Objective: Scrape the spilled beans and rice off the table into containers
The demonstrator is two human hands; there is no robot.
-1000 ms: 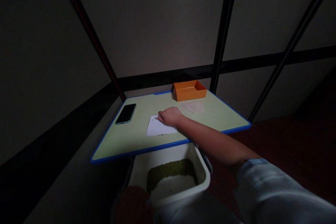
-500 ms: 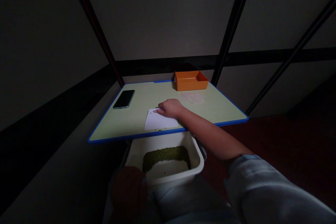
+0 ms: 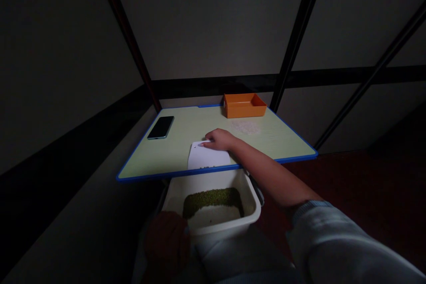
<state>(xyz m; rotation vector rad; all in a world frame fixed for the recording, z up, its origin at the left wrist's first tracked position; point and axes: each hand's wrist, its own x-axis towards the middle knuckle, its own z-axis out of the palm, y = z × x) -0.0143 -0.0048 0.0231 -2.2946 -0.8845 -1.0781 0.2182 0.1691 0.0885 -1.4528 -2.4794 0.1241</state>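
My right hand (image 3: 218, 139) is closed on the top edge of a white flat scraper (image 3: 208, 156), which has a small hole near one corner. The scraper lies low against the table at its near edge, with a few small dark-green grains along its lower side. Just below that edge stands a white plastic tub (image 3: 254, 213) holding a heap of small green beans (image 3: 213, 197), pushed toward its far side. In deep shadow, my left hand (image 3: 168, 239) is curled at the tub's near left corner, apparently gripping its rim.
The pale table (image 3: 179, 151) has a blue rim. A black-screened phone (image 3: 161, 127) lies at its left. An orange open box (image 3: 244, 106) stands at the back right, with a thin spread of pale whitish grains (image 3: 245, 127) before it. Panelled walls rise behind.
My right hand has drawn the scraper slightly toward the near table edge, with the grains now right at the rim. The left hand stays at the tub; the view has shifted a little.
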